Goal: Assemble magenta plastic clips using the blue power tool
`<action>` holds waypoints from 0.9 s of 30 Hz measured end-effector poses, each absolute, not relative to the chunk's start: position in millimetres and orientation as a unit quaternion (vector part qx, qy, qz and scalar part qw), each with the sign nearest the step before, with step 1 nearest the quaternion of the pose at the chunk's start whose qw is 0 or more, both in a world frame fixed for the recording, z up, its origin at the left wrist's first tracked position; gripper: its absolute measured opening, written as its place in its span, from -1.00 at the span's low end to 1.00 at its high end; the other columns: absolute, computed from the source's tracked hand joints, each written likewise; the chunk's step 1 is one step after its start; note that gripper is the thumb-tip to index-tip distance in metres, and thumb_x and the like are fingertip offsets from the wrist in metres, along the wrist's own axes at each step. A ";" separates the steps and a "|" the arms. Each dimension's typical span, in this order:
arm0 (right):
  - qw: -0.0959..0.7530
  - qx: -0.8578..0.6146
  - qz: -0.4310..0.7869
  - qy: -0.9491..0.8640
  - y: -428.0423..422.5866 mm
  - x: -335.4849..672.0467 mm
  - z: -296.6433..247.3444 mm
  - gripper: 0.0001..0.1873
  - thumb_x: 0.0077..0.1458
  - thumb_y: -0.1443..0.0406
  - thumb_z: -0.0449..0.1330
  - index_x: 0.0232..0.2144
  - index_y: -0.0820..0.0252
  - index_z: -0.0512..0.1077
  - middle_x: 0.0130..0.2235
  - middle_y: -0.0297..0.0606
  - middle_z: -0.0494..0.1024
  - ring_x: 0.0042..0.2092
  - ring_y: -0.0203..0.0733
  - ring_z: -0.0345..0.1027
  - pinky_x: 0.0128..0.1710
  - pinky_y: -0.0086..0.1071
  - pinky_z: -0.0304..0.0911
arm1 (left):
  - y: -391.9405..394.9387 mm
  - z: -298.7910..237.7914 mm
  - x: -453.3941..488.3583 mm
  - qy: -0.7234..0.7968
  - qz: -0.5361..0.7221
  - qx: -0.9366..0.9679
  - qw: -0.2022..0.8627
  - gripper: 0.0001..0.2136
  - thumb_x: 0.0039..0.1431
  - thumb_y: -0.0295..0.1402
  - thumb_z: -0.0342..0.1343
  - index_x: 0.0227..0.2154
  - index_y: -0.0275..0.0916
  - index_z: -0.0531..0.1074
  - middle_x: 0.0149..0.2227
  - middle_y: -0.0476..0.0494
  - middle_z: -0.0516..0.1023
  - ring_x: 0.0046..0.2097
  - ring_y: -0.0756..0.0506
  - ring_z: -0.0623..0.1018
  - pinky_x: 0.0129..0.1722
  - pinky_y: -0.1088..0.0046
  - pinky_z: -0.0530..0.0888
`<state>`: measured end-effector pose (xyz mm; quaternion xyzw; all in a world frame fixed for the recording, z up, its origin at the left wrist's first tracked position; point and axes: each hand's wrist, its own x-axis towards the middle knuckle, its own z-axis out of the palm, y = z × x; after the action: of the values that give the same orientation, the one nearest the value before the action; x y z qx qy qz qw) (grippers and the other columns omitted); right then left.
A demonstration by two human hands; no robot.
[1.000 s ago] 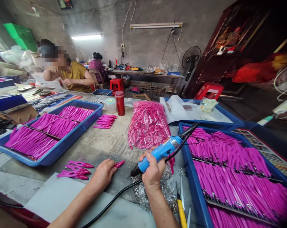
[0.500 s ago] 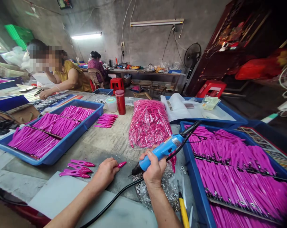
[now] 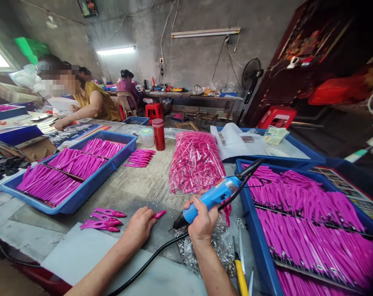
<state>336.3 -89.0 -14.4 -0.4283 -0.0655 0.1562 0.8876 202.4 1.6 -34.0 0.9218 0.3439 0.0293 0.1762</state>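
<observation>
My left hand is closed on a pink pointed plastic piece, pressed down at the work mat; only its glossy tip shows past my fingers. A blue electric screwdriver is gripped in my right hand, its black nose tilted down to the left, with the bit a little right of that tip and apart from it. Left of my left hand lie several pink forked pieces. Beneath my right wrist is a clear bag of small metal parts, partly covered. Behind the screwdriver sits a bag of pink pieces.
Blue trays of long pink pieces stand at left and right. A yellow-handled tool and scissors lie by the right tray. A red bottle stands farther back. A co-worker sits at far left.
The whole view has shifted slightly right and down. Both my hands keep their holds, with the screwdriver at much the same tilt. The co-worker's raised hand has come down.
</observation>
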 end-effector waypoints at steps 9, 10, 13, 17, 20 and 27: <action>0.892 -0.417 0.163 -0.059 -89.0 337.5 -16.4 -0.63 -0.20 0.25 0.22 -0.33 0.17 0.16 -0.58 -0.50 0.35 -0.63 -0.31 0.24 -0.59 -0.39 0.19 | 7.1 -39.2 196.7 0.325 0.055 0.920 0.213 -0.83 0.14 -0.39 -0.10 -0.50 -0.23 0.35 -0.40 -0.11 0.40 -0.30 -0.06 0.41 -0.29 0.47 0.35; 0.893 -0.415 0.165 -0.058 -88.8 337.6 -16.7 -0.63 -0.21 0.25 0.22 -0.33 0.17 0.16 -0.57 -0.50 0.35 -0.63 -0.31 0.24 -0.59 -0.39 0.18 | 6.6 -37.9 196.8 0.324 0.052 0.920 0.214 -0.83 0.14 -0.39 -0.10 -0.50 -0.23 0.35 -0.39 -0.11 0.40 -0.30 -0.06 0.41 -0.28 0.47 0.34; 0.893 -0.416 0.163 -0.057 -88.4 337.7 -17.0 -0.63 -0.21 0.25 0.22 -0.34 0.17 0.16 -0.56 -0.50 0.34 -0.63 -0.31 0.25 -0.59 -0.39 0.18 | 7.2 -33.0 198.8 0.322 0.031 0.923 0.210 -0.83 0.11 -0.42 -0.07 -0.53 -0.23 0.35 -0.40 -0.09 0.40 -0.31 -0.05 0.41 -0.27 0.49 0.33; 0.890 -0.422 0.162 -0.058 -88.0 337.2 -15.6 -0.62 -0.22 0.24 0.22 -0.33 0.17 0.16 -0.58 -0.51 0.35 -0.63 -0.31 0.25 -0.59 -0.39 0.19 | 12.2 -27.9 203.4 0.312 -0.011 0.925 0.217 -0.87 0.03 -0.48 -0.03 -0.55 -0.23 0.37 -0.44 -0.03 0.41 -0.33 -0.02 0.41 -0.30 0.52 0.31; 0.891 -0.419 0.163 -0.058 -87.9 336.9 -14.8 -0.63 -0.22 0.24 0.22 -0.35 0.17 0.16 -0.59 -0.52 0.34 -0.64 -0.32 0.24 -0.59 -0.40 0.19 | 14.7 -26.9 206.1 0.320 -0.016 0.921 0.221 -0.90 -0.01 -0.50 0.01 -0.54 -0.23 0.40 -0.45 -0.01 0.42 -0.34 -0.02 0.42 -0.31 0.53 0.29; 0.886 -0.432 0.157 -0.066 -89.0 336.3 -15.5 -0.64 -0.19 0.25 0.20 -0.31 0.18 0.16 -0.60 -0.51 0.35 -0.64 -0.32 0.25 -0.58 -0.40 0.19 | 13.6 -26.1 207.5 0.322 -0.020 0.920 0.220 -0.90 0.00 -0.50 0.05 -0.55 -0.23 0.40 -0.46 0.00 0.41 -0.35 -0.01 0.41 -0.35 0.55 0.26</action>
<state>336.3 -89.0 -15.5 -0.4316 -0.0659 0.1571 0.8858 207.5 13.6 -26.1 0.9205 0.3224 -0.0201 0.2201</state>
